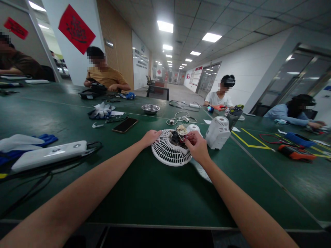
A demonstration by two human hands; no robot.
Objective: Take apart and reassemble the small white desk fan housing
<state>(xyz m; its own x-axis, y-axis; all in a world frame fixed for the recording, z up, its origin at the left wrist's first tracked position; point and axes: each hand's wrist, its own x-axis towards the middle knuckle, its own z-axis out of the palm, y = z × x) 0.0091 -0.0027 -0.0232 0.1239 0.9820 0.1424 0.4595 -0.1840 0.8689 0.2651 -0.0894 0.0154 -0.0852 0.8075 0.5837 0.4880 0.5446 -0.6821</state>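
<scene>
A round white fan grille lies on the green table with a dark motor and wires exposed at its middle. My left hand grips the grille's far left rim, its fingers closed there. Over the motor, my right hand is closed in a pinch. Something small and reddish shows near those fingertips, too small to name. A cream-coloured piece sits at the motor's far side. Just behind the right hand is a white rounded part, partly hidden. To its right stands a white plastic housing.
A phone, a metal bowl, a white cable and gloves lie farther back. At left is a white power strip; at right, an orange multimeter. Several people sit around the table.
</scene>
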